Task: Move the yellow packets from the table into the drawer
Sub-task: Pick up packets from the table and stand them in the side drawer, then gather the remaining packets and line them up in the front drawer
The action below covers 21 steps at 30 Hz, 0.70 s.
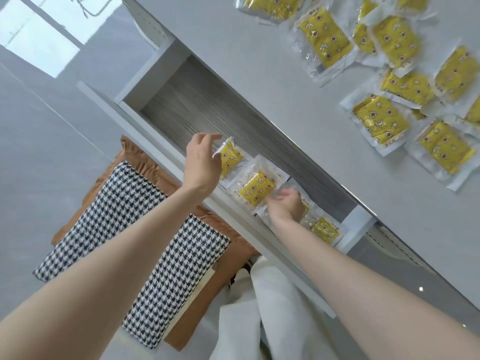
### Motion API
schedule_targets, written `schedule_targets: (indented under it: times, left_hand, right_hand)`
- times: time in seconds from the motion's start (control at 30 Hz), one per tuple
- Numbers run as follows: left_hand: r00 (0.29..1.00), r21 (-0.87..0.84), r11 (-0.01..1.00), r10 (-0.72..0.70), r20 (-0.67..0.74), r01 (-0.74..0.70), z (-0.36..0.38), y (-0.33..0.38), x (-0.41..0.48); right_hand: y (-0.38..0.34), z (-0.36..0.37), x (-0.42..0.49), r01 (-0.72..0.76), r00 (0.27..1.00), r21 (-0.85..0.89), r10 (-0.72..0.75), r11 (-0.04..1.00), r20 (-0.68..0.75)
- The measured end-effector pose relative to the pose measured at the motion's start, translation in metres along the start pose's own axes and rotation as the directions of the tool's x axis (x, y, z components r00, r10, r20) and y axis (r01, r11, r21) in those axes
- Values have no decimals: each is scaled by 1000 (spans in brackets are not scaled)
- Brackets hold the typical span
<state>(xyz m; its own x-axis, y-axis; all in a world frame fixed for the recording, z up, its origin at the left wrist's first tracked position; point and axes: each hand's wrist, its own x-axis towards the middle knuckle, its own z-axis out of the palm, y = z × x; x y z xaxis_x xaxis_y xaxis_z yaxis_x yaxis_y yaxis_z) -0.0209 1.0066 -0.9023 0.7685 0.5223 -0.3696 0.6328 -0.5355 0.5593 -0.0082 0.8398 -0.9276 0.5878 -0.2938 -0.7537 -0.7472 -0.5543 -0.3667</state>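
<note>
The open drawer [197, 100] has a grey wood-grain bottom and white walls. Three yellow packets in clear wrap lie at its near end. My left hand [202, 162] hovers with fingers apart beside a tilted packet [231, 158], whose left edge is hidden behind the hand. My right hand [285, 205] is curled on the right edge of the middle packet [255, 188] and covers part of another wrapper. A third packet [324, 229] lies in the drawer's corner. Several more yellow packets [378, 122] are spread over the white table [259, 61] at the upper right.
The drawer's white front rail [233, 216] runs diagonally under both wrists. Below it are a houndstooth cushion [130, 216] on a brown seat [145, 159] and my white clothing [272, 307]. Grey floor lies at the left.
</note>
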Motion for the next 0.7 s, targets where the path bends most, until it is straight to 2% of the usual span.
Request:
schedule_targets:
  times: [0.07, 0.13, 0.17, 0.2, 0.27, 0.3, 0.37, 0.43, 0.53, 0.7]
  left_hand:
    - [993, 67, 998, 23, -117, -15, -13, 0, -18]
    - [973, 44, 993, -99, -209, 110, -23, 1, -36]
    - [954, -34, 979, -202, -221, 199, -28, 2, -46]
    - [931, -143, 949, -307, -196, 282, -31, 3, -54]
    - [889, -364, 835, -456, -41, 412, -36, 3, -69]
    - [875, -454, 767, -480, 65, 455, -34, 0, -73]
    - [842, -558, 642, -484, 238, 526, -32, -4, -79]
    - [824, -545, 625, -490, 283, 559, -30, -4, -81]
    - [833, -525, 656, -502, 232, 541, -25, -2, -82]
    - [859, -530, 685, -472, 199, 499, -19, 6, -76]
  right_hand:
    - [-4, -12, -12, 44, 998, 3, -44, 999, 40]
    - [-7, -25, -28, 190, 977, -51, -184, 980, 110]
    - [-7, -33, -39, 289, 948, -72, -275, 955, 160]
    - [-6, -41, -50, 390, 905, -87, -363, 917, 223]
    - [-1, -56, -72, 557, 796, -171, -462, 813, 391]
    - [4, -60, -80, 616, 752, -250, -464, 747, 468]
    - [18, -65, -90, 691, 709, -417, -444, 590, 547]
    - [29, -64, -92, 727, 686, -499, -478, 471, 548]
    - [36, -63, -88, 747, 657, -528, -571, 405, 492]
    - [35, -67, -77, 753, 610, -590, -646, 292, 459]
